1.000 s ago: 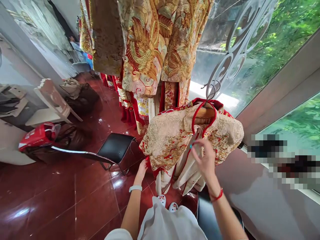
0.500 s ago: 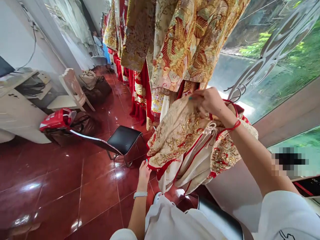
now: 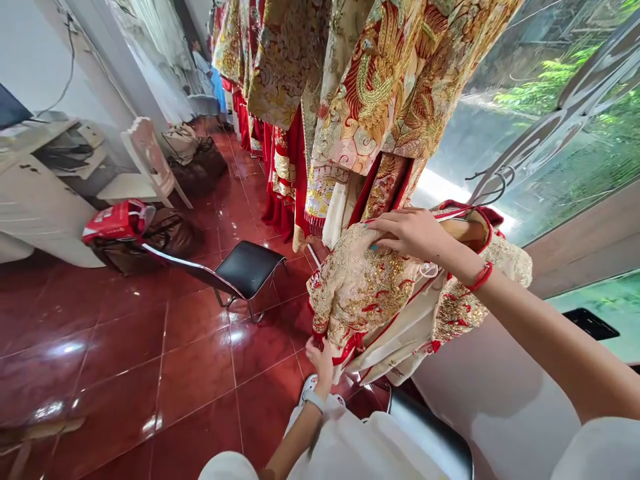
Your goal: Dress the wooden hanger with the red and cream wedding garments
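The person (image 3: 370, 450) in white has the right hand (image 3: 413, 235) laid across the upper part of a cream jacket (image 3: 367, 287), fingers stretched toward the left; the left hand (image 3: 323, 359) pinches its red-trimmed lower edge on the near side. Thick with gold and red embroidery, the jacket hangs on a wooden hanger (image 3: 466, 231) near the window (image 3: 515, 143). On its far side I see gold and red garments (image 3: 370, 100) hanging in a row. A black chair (image 3: 250, 267) stands to the left, with a red bag (image 3: 113, 223) farther left. Over at the right lies a phone (image 3: 590, 323).
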`<state>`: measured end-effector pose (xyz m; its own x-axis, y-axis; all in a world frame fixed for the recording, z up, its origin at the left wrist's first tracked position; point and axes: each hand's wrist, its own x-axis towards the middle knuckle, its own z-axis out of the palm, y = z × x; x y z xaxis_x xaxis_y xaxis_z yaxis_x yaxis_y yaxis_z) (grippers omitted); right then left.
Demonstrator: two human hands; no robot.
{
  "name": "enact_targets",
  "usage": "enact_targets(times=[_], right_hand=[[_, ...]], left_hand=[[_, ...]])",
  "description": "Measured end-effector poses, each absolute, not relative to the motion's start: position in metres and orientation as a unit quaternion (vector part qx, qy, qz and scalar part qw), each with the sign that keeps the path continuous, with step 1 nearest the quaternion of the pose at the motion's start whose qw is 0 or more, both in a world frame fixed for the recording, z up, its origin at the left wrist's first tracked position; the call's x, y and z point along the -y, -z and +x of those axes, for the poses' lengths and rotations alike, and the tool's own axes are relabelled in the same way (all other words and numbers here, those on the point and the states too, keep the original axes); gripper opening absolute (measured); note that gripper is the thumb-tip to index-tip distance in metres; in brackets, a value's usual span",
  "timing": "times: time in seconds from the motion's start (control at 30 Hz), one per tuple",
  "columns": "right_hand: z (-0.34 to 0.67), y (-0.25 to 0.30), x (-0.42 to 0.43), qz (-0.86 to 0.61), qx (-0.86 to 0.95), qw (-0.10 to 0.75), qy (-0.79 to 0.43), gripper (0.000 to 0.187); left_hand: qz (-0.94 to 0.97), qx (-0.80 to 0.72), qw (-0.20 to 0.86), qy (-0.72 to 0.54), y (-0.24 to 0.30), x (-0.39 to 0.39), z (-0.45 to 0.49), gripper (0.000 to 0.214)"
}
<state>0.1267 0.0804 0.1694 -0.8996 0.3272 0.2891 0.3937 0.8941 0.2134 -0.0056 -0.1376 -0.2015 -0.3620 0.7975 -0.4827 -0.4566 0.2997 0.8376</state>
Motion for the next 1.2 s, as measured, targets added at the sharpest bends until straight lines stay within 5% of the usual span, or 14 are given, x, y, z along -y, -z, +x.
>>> enact_targets(times=[0.17, 0.33, 0.57, 0.83, 1.03, 1.2], right_hand=[[0.130, -0.157, -0.055, -0.180, 0.945, 0.227, 0.153, 0.027], [0.174, -0.097, -0.004, -0.159, 0.881, 0.401, 0.193, 0.019], [0.180, -0.025, 0.010, -0.046, 0.955, 0.179, 0.233, 0.026], [0.104, -0.090, 0.013, 0.040, 0.932, 0.178, 0.313, 0.024], [0.096, -0.100, -0.031, -0.103, 0.942, 0.096, 0.305, 0.045], [0.086, -0.106, -0.055, -0.113, 0.953, 0.073, 0.270, 0.045]], left_hand=[[0.449, -0.643, 0.182, -0.593, 0.153, 0.115, 0.017, 0.055], [0.524, -0.638, 0.144, -0.545, 0.106, 0.068, 0.010, 0.020], [0.423, -0.577, 0.157, -0.681, 0.013, 0.072, -0.090, 0.022], [0.425, -0.534, 0.178, -0.708, -0.021, 0.061, -0.098, 0.027], [0.401, -0.511, 0.166, -0.742, -0.021, 0.061, -0.098, 0.032], [0.406, -0.515, 0.156, -0.739, -0.022, 0.058, -0.086, 0.041]])
